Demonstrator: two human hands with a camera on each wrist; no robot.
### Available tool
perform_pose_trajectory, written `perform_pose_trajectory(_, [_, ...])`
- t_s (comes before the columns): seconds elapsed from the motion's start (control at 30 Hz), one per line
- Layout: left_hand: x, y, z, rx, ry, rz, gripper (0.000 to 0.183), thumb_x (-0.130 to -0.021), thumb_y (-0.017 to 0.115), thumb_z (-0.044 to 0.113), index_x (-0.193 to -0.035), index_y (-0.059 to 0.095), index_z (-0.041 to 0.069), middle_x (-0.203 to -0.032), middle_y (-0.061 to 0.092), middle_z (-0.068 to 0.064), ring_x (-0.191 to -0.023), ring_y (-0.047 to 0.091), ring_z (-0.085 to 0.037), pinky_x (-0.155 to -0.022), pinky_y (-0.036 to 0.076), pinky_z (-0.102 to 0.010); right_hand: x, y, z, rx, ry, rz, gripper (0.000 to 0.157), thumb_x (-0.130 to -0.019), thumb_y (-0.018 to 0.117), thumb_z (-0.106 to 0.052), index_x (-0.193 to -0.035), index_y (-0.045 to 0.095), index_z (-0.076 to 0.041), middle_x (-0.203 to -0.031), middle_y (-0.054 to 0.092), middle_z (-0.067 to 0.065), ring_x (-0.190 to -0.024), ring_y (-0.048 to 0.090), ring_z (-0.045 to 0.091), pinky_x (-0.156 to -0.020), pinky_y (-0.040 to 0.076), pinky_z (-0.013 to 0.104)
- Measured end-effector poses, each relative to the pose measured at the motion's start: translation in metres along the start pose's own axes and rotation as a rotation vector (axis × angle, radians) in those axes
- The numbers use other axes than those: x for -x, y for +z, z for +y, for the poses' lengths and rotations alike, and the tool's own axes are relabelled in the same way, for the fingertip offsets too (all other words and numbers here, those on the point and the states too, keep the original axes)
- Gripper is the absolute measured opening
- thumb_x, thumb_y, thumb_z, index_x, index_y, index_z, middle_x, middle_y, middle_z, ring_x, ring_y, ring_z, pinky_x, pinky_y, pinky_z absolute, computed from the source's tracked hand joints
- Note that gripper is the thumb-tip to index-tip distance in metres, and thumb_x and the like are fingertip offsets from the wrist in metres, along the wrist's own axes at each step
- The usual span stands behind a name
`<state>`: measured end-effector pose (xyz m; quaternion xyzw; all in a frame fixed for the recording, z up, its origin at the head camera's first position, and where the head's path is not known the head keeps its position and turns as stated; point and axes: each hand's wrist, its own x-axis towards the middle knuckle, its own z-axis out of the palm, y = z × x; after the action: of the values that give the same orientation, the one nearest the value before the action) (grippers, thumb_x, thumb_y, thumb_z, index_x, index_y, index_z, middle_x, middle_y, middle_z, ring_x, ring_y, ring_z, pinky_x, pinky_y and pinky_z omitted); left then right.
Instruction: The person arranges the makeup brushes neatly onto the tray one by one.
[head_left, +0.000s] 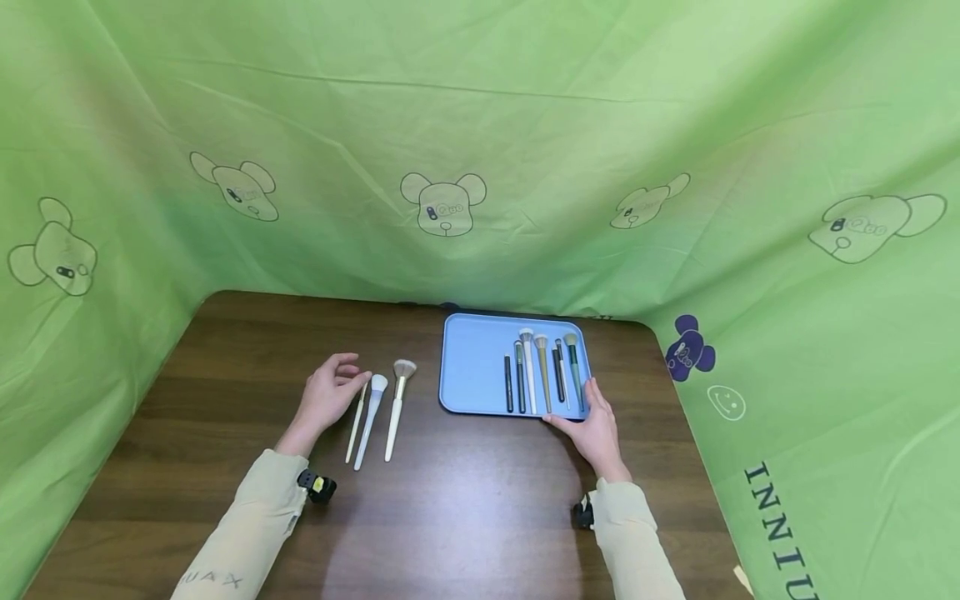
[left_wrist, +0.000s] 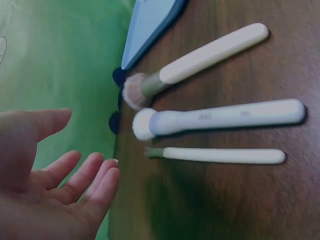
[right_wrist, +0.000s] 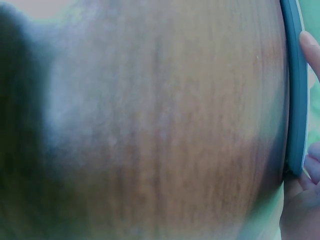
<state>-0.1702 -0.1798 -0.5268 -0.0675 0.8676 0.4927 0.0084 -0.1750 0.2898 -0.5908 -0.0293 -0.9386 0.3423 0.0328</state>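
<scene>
My left hand [head_left: 330, 390] hovers beside three makeup brushes on the table, its fingers loosely bent with nothing between them. Nearest it is a thin brush [left_wrist: 225, 155] with a dark tip. In the middle lies a white-handled brush [left_wrist: 230, 116] with a white head, then a larger fluffy brush [left_wrist: 215, 55] with a metal collar. At the front right corner of the blue tray [head_left: 472, 375], my right hand [head_left: 597, 433] grips the rim, thumb along the front edge and fingers along the right side. Several brushes [head_left: 542, 371] lie side by side in the tray's right half.
The brown wooden table [head_left: 457, 500] is bounded by green cloth [head_left: 525, 108] with printed bears at the back and sides. The tray stands near the table's back edge. Each wrist carries a small black camera [head_left: 318, 486].
</scene>
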Motion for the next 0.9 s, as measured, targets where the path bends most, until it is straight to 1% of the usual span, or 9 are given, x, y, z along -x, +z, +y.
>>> perform_pose_trajectory(0.2, [0.006, -0.004, -0.006, -0.043, -0.033, -0.042, 0.055, -0.099, 0.067, 0.023, -0.143, 0.048, -0.005, -0.128, 0.060, -0.027, -0.114, 0.060, -0.041, -0.096, 0.048, -0.052, 0.000, -0.001, -0.001, -0.008, 0.007, -0.008, 0.119, -0.073, 0.090, -0.052, -0.157, 0.027, 0.005, -0.165, 0.021, 0.019, -0.149, 0.023, 0.040, -0.116, 0.027, 0.052])
perform_pose_trajectory(0.4, [0.010, -0.006, -0.011, -0.128, -0.045, -0.085, 0.055, -0.097, 0.069, 0.017, -0.141, 0.049, -0.009, -0.123, 0.062, -0.029, -0.107, 0.063, -0.041, -0.091, 0.050, -0.052, 0.001, -0.001, -0.001, -0.004, 0.020, -0.025, 0.121, -0.073, 0.090, -0.053, -0.157, 0.026, 0.004, -0.166, 0.020, 0.019, -0.149, 0.022, 0.039, -0.116, 0.026, 0.052])
perform_pose_trajectory(0.5, [0.012, -0.005, -0.013, -0.161, -0.046, -0.089, 0.053, -0.095, 0.070, 0.016, -0.138, 0.051, -0.010, -0.120, 0.064, -0.029, -0.104, 0.064, -0.041, -0.090, 0.049, -0.052, 0.001, -0.002, -0.001, -0.007, 0.019, -0.025, 0.121, -0.073, 0.090, -0.052, -0.157, 0.025, 0.004, -0.166, 0.020, 0.019, -0.149, 0.022, 0.039, -0.117, 0.025, 0.052])
perform_pose_trajectory(0.67, [0.011, -0.003, -0.017, -0.210, -0.055, -0.067, 0.047, -0.093, 0.072, 0.017, -0.129, 0.059, -0.010, -0.108, 0.069, -0.023, -0.102, 0.064, -0.041, -0.089, 0.048, -0.053, 0.000, -0.002, -0.001, -0.010, 0.017, -0.025, 0.120, -0.073, 0.090, -0.052, -0.157, 0.026, 0.004, -0.166, 0.020, 0.019, -0.149, 0.022, 0.039, -0.117, 0.026, 0.052])
perform_pose_trajectory(0.73, [0.010, -0.001, -0.018, -0.229, -0.058, -0.064, 0.044, -0.092, 0.073, 0.017, -0.125, 0.061, -0.009, -0.101, 0.071, -0.020, -0.098, 0.065, -0.040, -0.087, 0.048, -0.053, 0.000, -0.002, -0.001, -0.010, 0.018, -0.025, 0.120, -0.073, 0.090, -0.053, -0.157, 0.026, 0.004, -0.166, 0.019, 0.018, -0.149, 0.022, 0.039, -0.117, 0.026, 0.052])
perform_pose_trajectory(0.9, [0.008, 0.003, -0.022, -0.281, -0.072, -0.053, 0.038, -0.089, 0.075, 0.018, -0.116, 0.066, -0.006, -0.088, 0.073, -0.012, -0.084, 0.068, -0.032, -0.079, 0.051, -0.049, 0.001, -0.001, -0.001, 0.000, 0.028, -0.033, 0.121, -0.073, 0.089, -0.054, -0.158, 0.025, 0.004, -0.166, 0.019, 0.018, -0.150, 0.021, 0.039, -0.117, 0.025, 0.053])
